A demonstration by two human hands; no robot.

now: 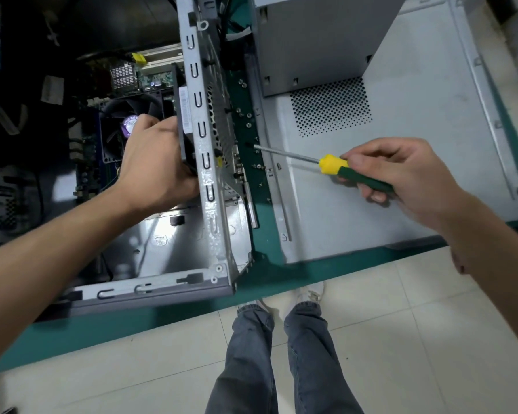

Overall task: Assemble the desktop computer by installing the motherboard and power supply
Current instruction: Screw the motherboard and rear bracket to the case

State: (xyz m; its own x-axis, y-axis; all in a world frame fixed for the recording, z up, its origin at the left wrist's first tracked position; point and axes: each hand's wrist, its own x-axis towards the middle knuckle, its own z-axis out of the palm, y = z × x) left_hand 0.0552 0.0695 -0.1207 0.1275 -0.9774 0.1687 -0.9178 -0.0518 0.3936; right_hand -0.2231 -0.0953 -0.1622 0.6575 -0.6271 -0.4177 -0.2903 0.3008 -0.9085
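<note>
Nearest me I see pale floor tiles (431, 339) and jeans-clad legs, then the teal surface (108, 333) carrying everything. On it the open computer case (210, 204) lies on its side, with a detached grey side panel (401, 180) just beside it to the right. My right hand (407, 177) has its fingers closed around a screwdriver (335, 167) with a green and yellow handle; the shaft tip sits at the row of loose screws (248, 121) on the surface between case and panel. My left hand (156, 162) reaches inside the case, fingers curled around a dark block pressed against the case frame; I cannot tell what that block is. Behind it the motherboard (87, 150) lies inside the case, a black fan (126, 127) mounted on it. The power supply (317, 40), a grey box, stands on the panel farther back, cut off by the top edge. The case's left interior is too dark to read.
</note>
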